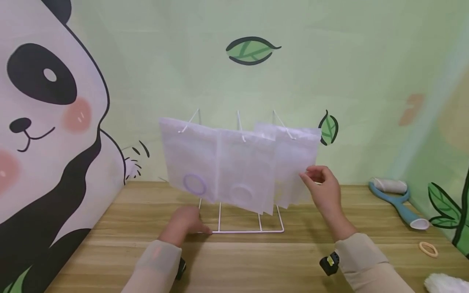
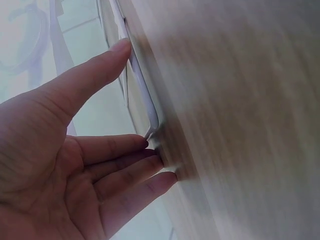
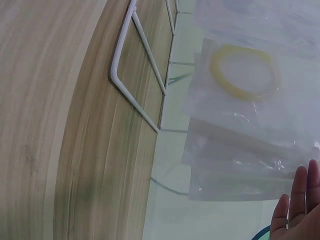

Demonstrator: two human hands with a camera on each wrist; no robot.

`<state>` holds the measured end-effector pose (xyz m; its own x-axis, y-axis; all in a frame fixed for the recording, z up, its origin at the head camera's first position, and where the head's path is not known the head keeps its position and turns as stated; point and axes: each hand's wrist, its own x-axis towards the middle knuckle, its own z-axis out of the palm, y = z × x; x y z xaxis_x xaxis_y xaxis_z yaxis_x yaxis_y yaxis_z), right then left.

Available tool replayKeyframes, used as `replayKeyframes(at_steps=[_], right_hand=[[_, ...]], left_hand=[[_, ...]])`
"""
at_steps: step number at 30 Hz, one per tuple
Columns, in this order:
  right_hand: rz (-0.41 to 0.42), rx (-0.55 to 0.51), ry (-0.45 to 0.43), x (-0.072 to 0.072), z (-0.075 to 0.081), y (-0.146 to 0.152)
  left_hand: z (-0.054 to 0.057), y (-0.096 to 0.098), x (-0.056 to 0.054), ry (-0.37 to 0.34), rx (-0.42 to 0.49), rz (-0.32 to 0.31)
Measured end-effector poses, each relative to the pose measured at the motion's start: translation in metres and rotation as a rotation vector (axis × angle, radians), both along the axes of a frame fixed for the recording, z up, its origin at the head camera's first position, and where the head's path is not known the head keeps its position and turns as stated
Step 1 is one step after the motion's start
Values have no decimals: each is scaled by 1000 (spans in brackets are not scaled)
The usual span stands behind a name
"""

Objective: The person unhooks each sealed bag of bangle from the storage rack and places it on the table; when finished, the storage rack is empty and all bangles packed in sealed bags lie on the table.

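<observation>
A white wire rack [image 1: 249, 232] stands on the wooden table, its hooks bearing frosted plastic bags. The left bag [image 1: 190, 154] shows a purple ring [image 1: 194, 184], the middle bag [image 1: 243, 167] a pale ring [image 1: 242, 192]. A yellow ring [image 3: 245, 72] shows through the right bags [image 1: 296, 158], which hang in overlapping layers. My left hand [image 1: 185, 219] holds the front left corner of the rack's base, thumb on the front bar and index fingertip at the bend. My right hand [image 1: 326, 191] pinches the right bags' outer edge between thumb and index finger; its other fingers extend beside the plastic.
On the right of the table lies a lint roller [image 1: 397, 201] with a blue handle. Nearer me are a small orange ring [image 1: 428, 249] and something white and fluffy [image 1: 447, 283]. A green backdrop [image 1: 165, 53] with a panda and leaves stands behind.
</observation>
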<state>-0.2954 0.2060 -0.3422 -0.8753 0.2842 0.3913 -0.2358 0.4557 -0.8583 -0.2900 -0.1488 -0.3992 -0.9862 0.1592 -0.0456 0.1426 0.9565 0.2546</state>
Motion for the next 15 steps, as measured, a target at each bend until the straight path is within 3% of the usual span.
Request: replayKeyframes(at_steps=[10,15], right_hand=[[-7,42,8,9,5,-4],[-26,80,9,20,10,-2]], left_hand=[[-2,-1,0,7,-25,-2],[0,-1,3,5,-22,-1]])
